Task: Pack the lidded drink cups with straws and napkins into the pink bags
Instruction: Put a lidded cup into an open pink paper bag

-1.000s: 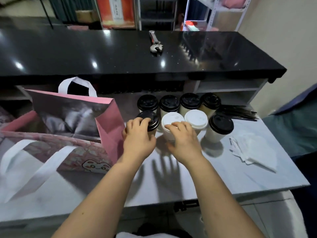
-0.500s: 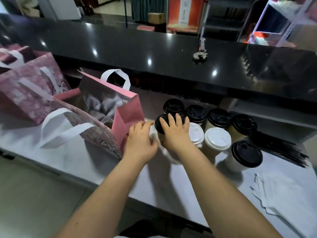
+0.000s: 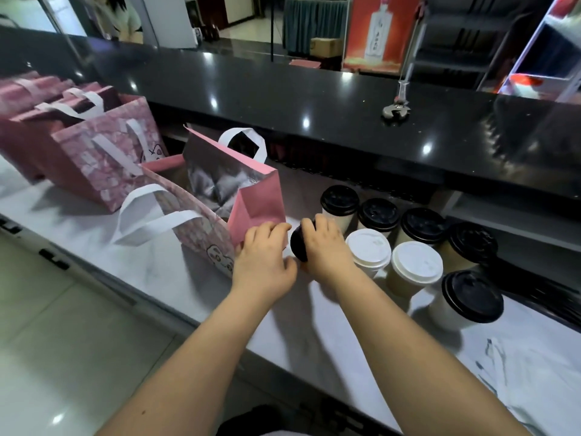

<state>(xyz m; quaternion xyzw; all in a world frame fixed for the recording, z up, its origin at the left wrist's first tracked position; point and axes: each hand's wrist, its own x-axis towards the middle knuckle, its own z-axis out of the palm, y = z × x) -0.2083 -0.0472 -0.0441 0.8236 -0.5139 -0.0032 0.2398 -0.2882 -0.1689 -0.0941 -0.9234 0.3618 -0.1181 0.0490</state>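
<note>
Clamping a black-lidded cup [image 3: 298, 244], the right hand [image 3: 327, 248] tips its lid toward the pink bag [image 3: 258, 206]; the left hand [image 3: 264, 261] rests relaxed fingers there.

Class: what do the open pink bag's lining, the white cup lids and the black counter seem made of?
Bag lining: probably metallised foil; silvery, crinkled, reflective.
White cup lids: likely moulded plastic; smooth, matte, raised rims.
Black counter: polished stone or a look-alike; glossy, with sharp light reflections.
</note>
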